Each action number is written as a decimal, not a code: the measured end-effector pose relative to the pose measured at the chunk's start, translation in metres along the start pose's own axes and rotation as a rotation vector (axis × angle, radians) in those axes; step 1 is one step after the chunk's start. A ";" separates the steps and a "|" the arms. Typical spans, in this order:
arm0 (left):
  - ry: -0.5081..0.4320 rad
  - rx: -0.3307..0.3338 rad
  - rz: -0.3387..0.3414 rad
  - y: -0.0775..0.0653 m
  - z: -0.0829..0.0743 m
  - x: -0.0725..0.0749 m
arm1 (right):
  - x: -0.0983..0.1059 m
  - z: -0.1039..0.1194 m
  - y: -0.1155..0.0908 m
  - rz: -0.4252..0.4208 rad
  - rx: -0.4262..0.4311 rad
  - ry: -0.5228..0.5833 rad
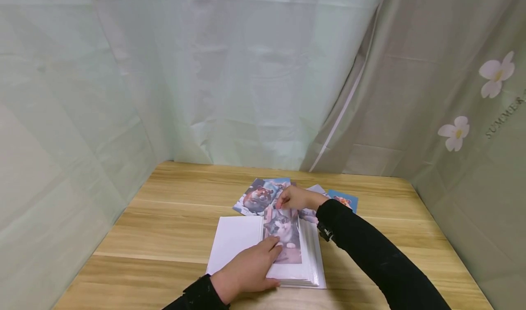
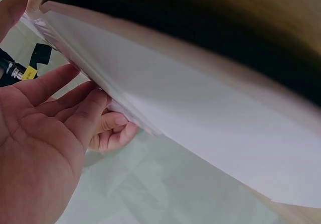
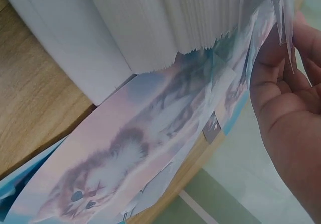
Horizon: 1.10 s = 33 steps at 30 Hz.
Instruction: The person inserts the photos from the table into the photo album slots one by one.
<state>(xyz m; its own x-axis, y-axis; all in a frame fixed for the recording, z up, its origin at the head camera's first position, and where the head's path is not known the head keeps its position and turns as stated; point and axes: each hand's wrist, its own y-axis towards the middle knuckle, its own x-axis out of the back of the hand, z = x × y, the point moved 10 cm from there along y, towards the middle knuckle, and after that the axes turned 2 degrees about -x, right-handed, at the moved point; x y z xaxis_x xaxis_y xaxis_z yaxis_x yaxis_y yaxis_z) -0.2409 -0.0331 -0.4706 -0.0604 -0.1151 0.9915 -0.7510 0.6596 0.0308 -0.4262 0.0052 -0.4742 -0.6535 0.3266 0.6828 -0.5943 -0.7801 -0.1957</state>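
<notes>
A white photo album [image 1: 234,237] lies spread on the wooden table, its left side blank white. On its right side is a picture of a grey-and-white cat [image 1: 283,230], whose upper end reaches the album's far edge. My right hand [image 1: 299,197] pinches the cat picture at that upper end; in the right wrist view a clear plastic pocket [image 3: 284,23] hangs by the fingers. My left hand [image 1: 250,264] rests on the album's lower middle, fingertips on the picture's lower left. The left wrist view shows those fingers [image 2: 55,83] fairly straight beside the white cover [image 2: 200,108].
Beyond the album lie several loose picture cards, among them a hamster picture [image 1: 258,199] and a blue-edged card [image 1: 349,201] at the right. A kitten picture [image 3: 110,169] sits just past the album's page ends. Pale curtains [image 1: 246,72] surround the wooden table [image 1: 164,209].
</notes>
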 end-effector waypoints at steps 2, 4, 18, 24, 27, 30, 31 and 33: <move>0.001 -0.004 -0.005 0.000 0.000 0.001 | 0.000 0.002 -0.001 0.012 -0.003 0.009; 0.000 -0.008 -0.011 0.000 -0.001 0.001 | -0.002 0.001 -0.002 0.025 -0.024 0.016; -0.004 -0.012 -0.013 0.000 0.000 0.001 | -0.015 -0.004 -0.001 0.095 -0.111 0.131; 0.005 -0.017 -0.025 -0.001 0.000 0.003 | -0.020 -0.001 -0.002 0.136 -0.109 0.136; 0.011 -0.022 -0.030 -0.001 0.000 0.003 | -0.022 0.001 -0.002 0.159 -0.101 0.139; 0.008 -0.021 -0.023 0.000 0.000 0.002 | -0.023 0.003 -0.003 0.167 -0.101 0.135; 0.004 -0.019 -0.020 0.000 0.000 0.002 | -0.023 0.003 -0.003 0.167 -0.103 0.134; -0.001 -0.015 -0.011 0.000 0.000 0.001 | -0.023 0.003 -0.003 0.166 -0.106 0.131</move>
<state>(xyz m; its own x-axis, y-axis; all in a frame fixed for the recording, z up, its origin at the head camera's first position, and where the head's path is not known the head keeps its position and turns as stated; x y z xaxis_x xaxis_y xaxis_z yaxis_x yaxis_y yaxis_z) -0.2410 -0.0336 -0.4697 -0.0532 -0.1229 0.9910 -0.7417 0.6693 0.0432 -0.4080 -0.0014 -0.4871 -0.7976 0.2699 0.5394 -0.5146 -0.7710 -0.3751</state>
